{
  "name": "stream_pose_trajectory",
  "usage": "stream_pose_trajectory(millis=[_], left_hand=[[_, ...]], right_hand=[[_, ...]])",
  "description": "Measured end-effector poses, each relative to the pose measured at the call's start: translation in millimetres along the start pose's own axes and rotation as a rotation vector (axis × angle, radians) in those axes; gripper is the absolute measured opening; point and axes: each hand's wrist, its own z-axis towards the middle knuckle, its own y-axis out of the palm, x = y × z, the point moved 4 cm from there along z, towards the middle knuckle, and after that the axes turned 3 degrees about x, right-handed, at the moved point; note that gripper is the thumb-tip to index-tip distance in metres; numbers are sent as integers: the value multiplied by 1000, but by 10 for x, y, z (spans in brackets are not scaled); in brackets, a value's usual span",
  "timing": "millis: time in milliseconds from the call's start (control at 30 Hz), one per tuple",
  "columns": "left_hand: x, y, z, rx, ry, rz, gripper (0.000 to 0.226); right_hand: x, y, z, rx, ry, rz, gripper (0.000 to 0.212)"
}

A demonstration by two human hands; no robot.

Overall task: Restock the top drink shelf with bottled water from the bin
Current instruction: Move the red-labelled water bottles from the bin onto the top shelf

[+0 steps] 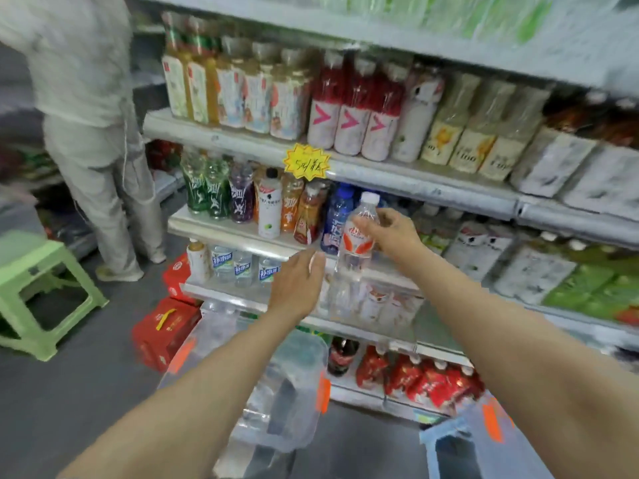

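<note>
- Shop aisle, grey floor (86, 392); a metal rack (242, 140) with several drink shelves fills most of the view. Edges are blurred.
- Water bottle (358, 243): clear, white cap, red-orange label. It is near upright with a slight tilt, held in the air in front of the rack at the level of the mixed-colour bottle row. It is not standing on any shelf.
- Right hand (392, 229): fingers and thumb curled round the bottle's upper part, just under the neck.
- Left hand (297, 281): fingers straight and together, palm down, holding nothing. It reaches toward the rack just left of the bottle's lower half; can't tell if the fingertips touch it.
- Wrapped water pack (377, 302), same label, sits on the shelf just below and behind the bottle.
- Blue-label bottles (242, 267) stand on that same shelf, left of the left hand.
- Blue bottle (337, 216) stands right behind the held one, with orange, purple and green drinks further left.
- Price tag (306, 162): yellow star, clipped to the shelf edge above that row.
- Bin (294, 382): clear plastic with orange tags, low in front of the rack, partly under the left forearm. Contents too blurred to read.
- Second bin (491, 440): clear with an orange tag, bottom right under the right forearm.
- Red cartons (162, 330) lie on the floor at the rack's left foot.
- Green stool (41, 292) stands far left, well apart from the rack.
- Another person (90, 133) in pale clothes stands at the rack's left end.
</note>
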Motion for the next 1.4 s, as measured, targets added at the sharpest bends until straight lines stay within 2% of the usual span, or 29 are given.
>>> stream_pose_trajectory(millis=[67,167,233,333,500,633,800,867,967,1100,1200,1400], left_hand=[[434,-48,124,0,97,-54,55],[1081,-97,277,-32,221,-138,55],[1498,-105,344,-78,286,-222,54],[2118,-99,397,-122,398,-396,55],[3017,0,606,-173,459,-546,63],[3590,132,924,-207,467,-568,70],[4223,250,1434,-168,504,-574,74],[4424,316,1638,-155,530,-568,74],[4629,455,1939,-143,536,-564,70],[4746,650,2262,-114,546,-507,72],[4726,783,2433,-111,522,-473,72],[4676,920,2565,-85,492,-441,67]], right_hand=[[-400,-340,16,56,-74,-8,39],[-984,-832,28,140,-151,-18,59],[-1353,-1142,54,187,-198,-15,65],[-1887,-1616,72,223,-288,-17,48],[-2570,-2309,226,267,-394,-21,47],[-2922,-2749,485,315,-462,-22,70],[-3328,-3267,1006,320,-560,-36,36],[-3447,-3431,1249,335,-575,-31,37],[-3539,-3606,1589,370,-587,-39,59],[-3501,-3724,2015,322,-589,-33,66],[-3428,-3743,2260,273,-567,-4,60],[-3311,-3712,2481,239,-572,-78,35]])
